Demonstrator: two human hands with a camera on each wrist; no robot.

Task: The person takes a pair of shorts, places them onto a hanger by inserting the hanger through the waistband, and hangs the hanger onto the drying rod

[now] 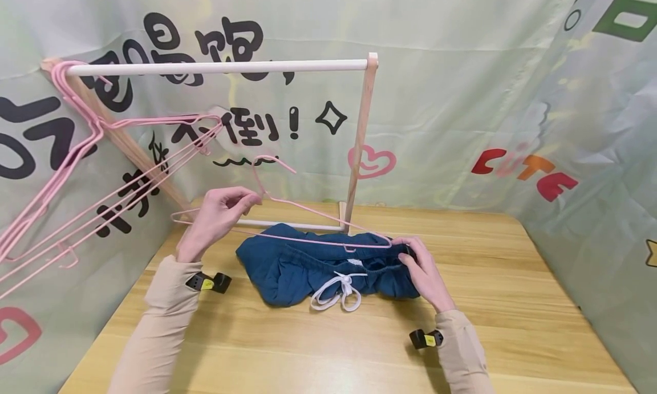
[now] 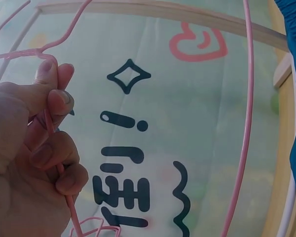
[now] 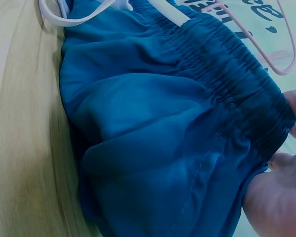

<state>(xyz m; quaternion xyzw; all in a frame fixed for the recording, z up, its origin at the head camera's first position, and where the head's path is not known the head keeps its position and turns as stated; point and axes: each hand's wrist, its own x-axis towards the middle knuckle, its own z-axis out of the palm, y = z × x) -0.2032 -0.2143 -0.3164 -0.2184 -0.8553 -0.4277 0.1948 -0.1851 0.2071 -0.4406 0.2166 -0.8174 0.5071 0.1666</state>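
My left hand (image 1: 218, 214) pinches a pink clothes hanger (image 1: 328, 215) just below its hook, and in the left wrist view the fingers curl round its wire. The hanger slants over a pair of dark blue shorts (image 1: 292, 274) lying on the table, its lower bar along the back of the waistband. At the right end of that waistband, my right hand (image 1: 423, 274) grips the fabric near the hanger's right corner. In the right wrist view the thumb is at the gathered waistband (image 3: 237, 84). A white drawstring (image 1: 345, 280) is tied in a bow at the front.
Behind the shorts stands a wooden rack with a white top rod (image 1: 231, 67). Several pink hangers (image 1: 94, 123) hang at the rod's left end, jutting toward the left arm. Printed cloth walls (image 1: 436, 97) enclose the wooden table (image 1: 482, 268).
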